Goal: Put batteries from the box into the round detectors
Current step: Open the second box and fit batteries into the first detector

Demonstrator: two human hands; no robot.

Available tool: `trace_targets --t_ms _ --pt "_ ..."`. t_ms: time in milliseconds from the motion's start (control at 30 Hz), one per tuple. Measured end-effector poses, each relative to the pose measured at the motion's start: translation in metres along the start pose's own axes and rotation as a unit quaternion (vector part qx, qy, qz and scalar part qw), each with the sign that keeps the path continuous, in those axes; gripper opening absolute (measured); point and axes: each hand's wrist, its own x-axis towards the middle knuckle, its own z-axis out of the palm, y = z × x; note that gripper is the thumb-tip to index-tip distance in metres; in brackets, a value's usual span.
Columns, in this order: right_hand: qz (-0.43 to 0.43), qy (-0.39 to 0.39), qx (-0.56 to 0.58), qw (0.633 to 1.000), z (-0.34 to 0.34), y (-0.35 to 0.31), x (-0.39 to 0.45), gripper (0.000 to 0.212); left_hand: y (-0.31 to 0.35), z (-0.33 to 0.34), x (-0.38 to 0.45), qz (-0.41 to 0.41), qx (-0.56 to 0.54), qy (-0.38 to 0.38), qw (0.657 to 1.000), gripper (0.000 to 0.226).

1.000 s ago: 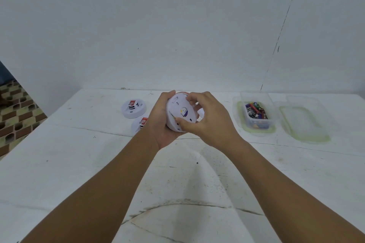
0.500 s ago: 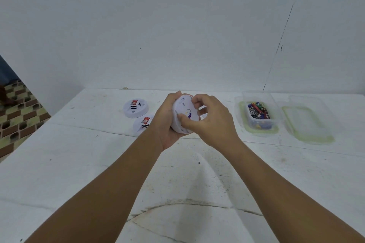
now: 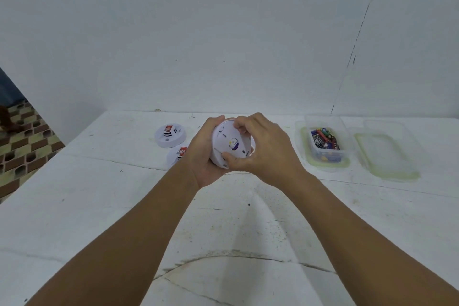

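White wall backs a white, scuffed worktop (image 3: 104,206) on which all items sit.

Left hand (image 3: 203,154): fingers curled round the left rim and hidden underside of the held detector (image 3: 229,146), thumb over the top edge. Right hand (image 3: 268,149): fingertips (image 3: 238,126) pinch the upper rim, thumb presses the lower edge. Both hands grip the unit above the worktop, clear of the surface.

Orientation of the held detector: the disc stands on edge, flat labelled face turned toward the camera and slightly rightward; its axis runs roughly level, away from the viewer. A small blue-and-yellow label shows near the face centre.

Just left of the left hand, a second detector (image 3: 177,156) lies flat on the worktop, partly hidden by the wrist, red tag upward. Farther left and back, a third detector (image 3: 170,136) lies flat, sensor cap and red tag upward.

Right of the hands, an open clear box (image 3: 323,146) holds the batteries (image 3: 325,141) lying jumbled. The box lid (image 3: 387,151) lies flat beside it, farther right.

Patterned floor tiles (image 3: 22,136) show at the far left.
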Motion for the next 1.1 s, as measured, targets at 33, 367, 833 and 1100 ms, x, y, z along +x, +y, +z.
trace_targets --t_ms 33,367,833,1100 --pt "0.0 -0.003 0.002 1.0 0.0 0.0 0.0 0.064 0.0 0.0 0.001 -0.001 0.0 0.002 1.0 0.047" --pt "0.027 0.001 0.089 0.996 0.001 0.0 -0.003 0.068 0.003 0.0 0.002 0.011 0.017 0.006 1.0 0.047" --pt "0.086 0.161 0.222 0.958 0.006 0.003 -0.018 0.06 -0.001 -0.008 0.01 0.061 -0.017 0.05 0.997 0.037" --pt "0.229 0.027 0.071 0.971 0.019 0.033 -0.038 0.063 -0.001 -0.028 0.014 0.063 -0.064 0.059 0.994 0.037"
